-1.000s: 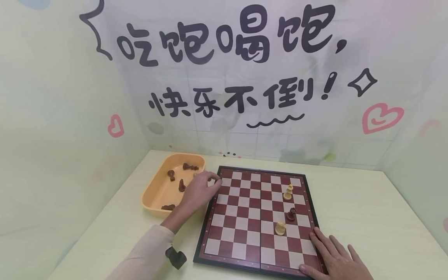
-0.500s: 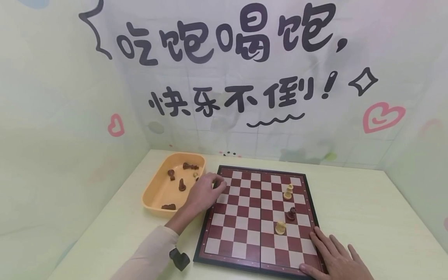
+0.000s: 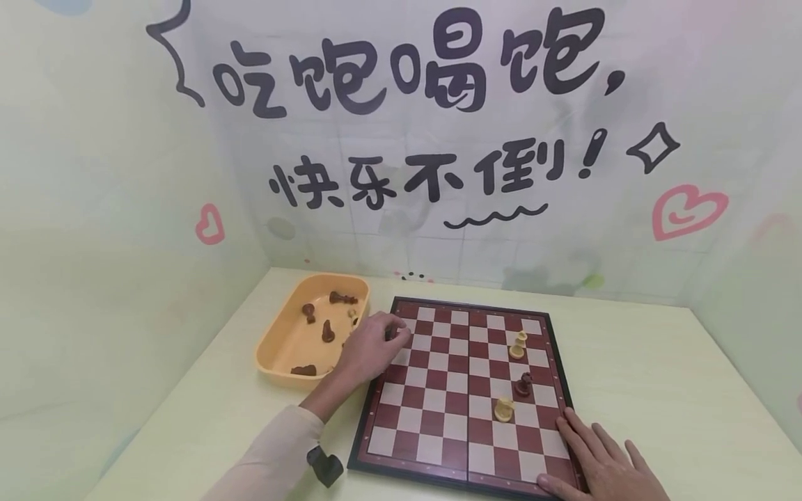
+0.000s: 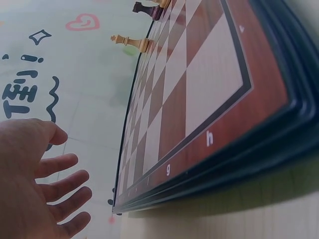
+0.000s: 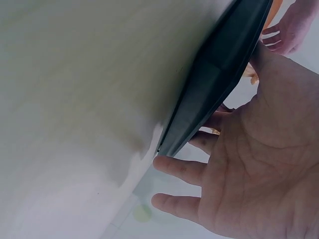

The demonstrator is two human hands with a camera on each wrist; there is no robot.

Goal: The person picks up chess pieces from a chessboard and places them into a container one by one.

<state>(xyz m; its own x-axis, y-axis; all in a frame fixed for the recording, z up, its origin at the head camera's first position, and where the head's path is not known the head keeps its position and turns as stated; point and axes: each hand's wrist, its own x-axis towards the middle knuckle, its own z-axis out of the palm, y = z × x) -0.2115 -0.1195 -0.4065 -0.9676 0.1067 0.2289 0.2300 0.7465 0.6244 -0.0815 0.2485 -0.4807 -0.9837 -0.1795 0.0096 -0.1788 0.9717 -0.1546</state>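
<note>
A red-and-white chessboard (image 3: 429, 422) with a dark rim lies flat on the table. My left hand (image 3: 370, 348) hovers over its left edge, thumb and fingers bent. The left wrist view shows this left hand (image 4: 30, 184) with fingers apart and nothing between them. My right hand (image 3: 604, 459) rests on the board's right edge near the front corner. Its fingers are fairly straight in the right wrist view. On the board's right half stand a tall cream chess piece (image 3: 516, 346), a dark brown chess piece (image 3: 523, 385) and a shorter cream chess piece (image 3: 504, 410).
An orange-yellow tray (image 3: 268, 348) stands left of the board, holding several brown chess pieces and some cream ones partly behind my left hand. A printed white wall sheet (image 3: 376, 236) rises behind the table. A black strap piece (image 3: 325, 466) hangs by my left sleeve.
My left hand has shifted a little right and towards me, further over the board's left edge. The right hand and the standing chess pieces have stayed in place.
</note>
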